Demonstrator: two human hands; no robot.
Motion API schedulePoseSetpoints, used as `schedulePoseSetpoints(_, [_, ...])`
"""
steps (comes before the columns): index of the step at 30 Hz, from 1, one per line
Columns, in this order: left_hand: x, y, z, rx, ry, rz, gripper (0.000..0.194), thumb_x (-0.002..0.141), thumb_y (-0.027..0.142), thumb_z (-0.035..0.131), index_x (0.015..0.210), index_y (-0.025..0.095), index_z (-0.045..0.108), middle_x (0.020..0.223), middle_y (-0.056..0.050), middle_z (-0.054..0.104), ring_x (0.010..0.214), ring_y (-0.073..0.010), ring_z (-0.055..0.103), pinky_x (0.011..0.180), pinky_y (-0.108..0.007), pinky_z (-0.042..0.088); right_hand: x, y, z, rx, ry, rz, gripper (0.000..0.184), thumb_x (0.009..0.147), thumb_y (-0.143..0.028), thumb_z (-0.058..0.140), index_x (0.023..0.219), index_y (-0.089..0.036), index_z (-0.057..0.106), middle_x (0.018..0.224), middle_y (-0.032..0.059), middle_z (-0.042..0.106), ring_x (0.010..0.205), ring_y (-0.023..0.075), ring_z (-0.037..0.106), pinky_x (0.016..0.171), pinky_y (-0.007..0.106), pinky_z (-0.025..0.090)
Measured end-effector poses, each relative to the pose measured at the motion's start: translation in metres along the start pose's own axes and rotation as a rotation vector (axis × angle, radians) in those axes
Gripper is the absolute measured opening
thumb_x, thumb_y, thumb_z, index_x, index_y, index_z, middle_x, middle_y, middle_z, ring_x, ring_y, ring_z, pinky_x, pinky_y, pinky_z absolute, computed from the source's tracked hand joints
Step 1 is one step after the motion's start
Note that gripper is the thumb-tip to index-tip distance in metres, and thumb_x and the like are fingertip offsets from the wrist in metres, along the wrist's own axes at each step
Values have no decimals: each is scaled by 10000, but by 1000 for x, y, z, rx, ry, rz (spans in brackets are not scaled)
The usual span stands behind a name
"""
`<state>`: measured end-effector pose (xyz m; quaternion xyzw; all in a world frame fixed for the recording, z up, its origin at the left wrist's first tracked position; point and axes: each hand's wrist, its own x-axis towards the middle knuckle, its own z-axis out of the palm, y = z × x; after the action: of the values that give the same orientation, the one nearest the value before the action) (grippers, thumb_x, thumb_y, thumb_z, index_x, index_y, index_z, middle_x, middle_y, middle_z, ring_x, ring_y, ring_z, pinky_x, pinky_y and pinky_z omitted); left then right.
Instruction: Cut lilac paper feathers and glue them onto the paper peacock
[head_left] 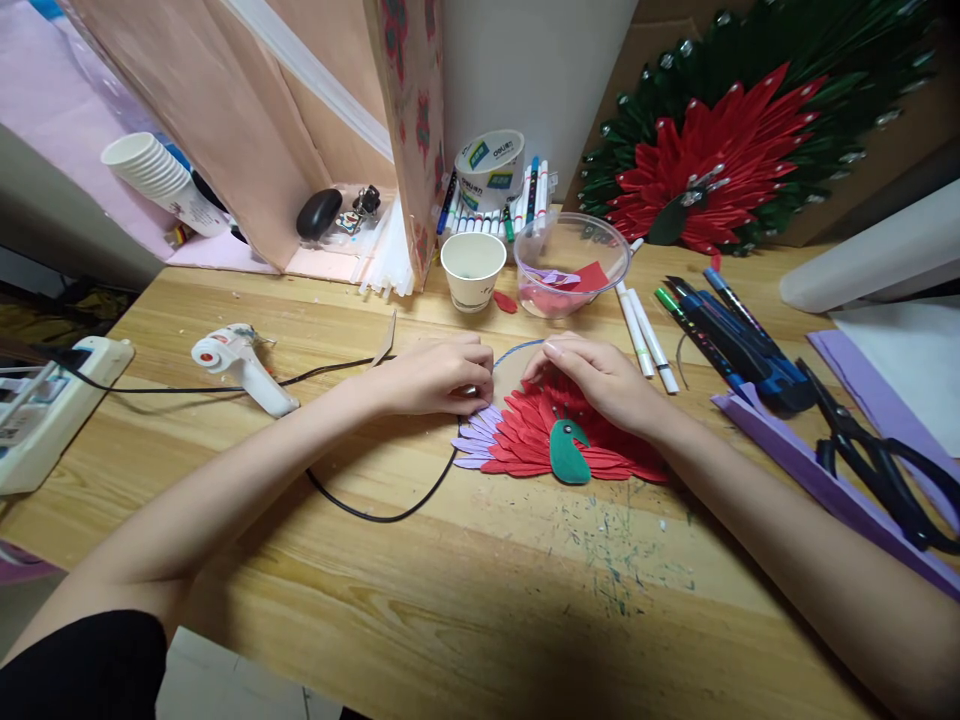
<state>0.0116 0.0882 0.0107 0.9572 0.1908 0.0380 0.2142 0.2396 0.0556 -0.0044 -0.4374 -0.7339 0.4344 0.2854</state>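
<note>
A paper peacock [517, 440] lies flat on the table, with layered red petals, a green head and body [570, 452] and a small round eye. Lilac petals [478, 440] fan out along its left side. Part of a round cardboard base [510, 372] with a blue rim shows between my hands. My left hand [448, 375] is closed, fingertips pinched together at the top of the lilac petals; whatever is between them is hidden. Over the upper right of the red petals rests my right hand [600, 385], its fingers together and curled down onto the craft.
A glue gun [251, 368] lies left, its black cord [397, 517] looping near the craft. Behind stand a paper cup [472, 270] and a clear bowl [572, 265] with paper scraps. Markers [646, 340], a blue cutter [757, 355] and black scissors [877, 450] lie right.
</note>
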Motion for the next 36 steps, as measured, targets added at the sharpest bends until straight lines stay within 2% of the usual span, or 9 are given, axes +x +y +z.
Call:
schedulePoseSetpoints(2, [0,0,0,1,-7,4,153,835,252,517,837,189,656,873,-60,602,821,-158,508,704,-254,375,-1,-2,0,-53,-36,-57,410,929,-418,340,769,-193,643,805,45,659,831,189,566,798,331,382])
schedulePoseSetpoints(6, [2,0,-1,6,-1,31,166,840,251,505,838,185,658,845,-61,604,817,-162,505,699,-251,368,-3,-9,4,-237,-183,-292,290,919,-344,402,829,-204,639,846,37,643,855,185,525,819,342,357])
schedulePoseSetpoints(8, [2,1,-1,22,12,41,171,840,254,505,825,179,658,828,-60,603,808,-164,500,688,-253,364,-5,-13,8,-306,-211,-353,250,912,-322,421,856,-200,632,863,45,628,855,188,505,816,348,354])
schedulePoseSetpoints(12, [2,2,-2,32,27,46,180,838,268,511,797,171,657,818,-55,601,798,-161,503,675,-252,365,-5,-14,10,-369,-172,-379,246,918,-280,404,859,-183,622,852,59,617,831,189,486,790,345,356])
schedulePoseSetpoints(19, [4,7,1,-89,38,26,150,823,254,535,813,164,655,857,-53,614,818,-151,540,722,-251,399,-4,-7,6,-352,-51,-391,289,936,-271,357,809,-181,601,800,45,621,775,182,482,751,341,347])
schedulePoseSetpoints(36, [15,11,5,-64,21,34,117,782,227,568,776,156,661,805,-45,624,755,-143,536,653,-247,386,-5,-6,5,-318,-9,-406,312,945,-266,313,830,-182,591,811,42,605,803,180,477,777,337,360])
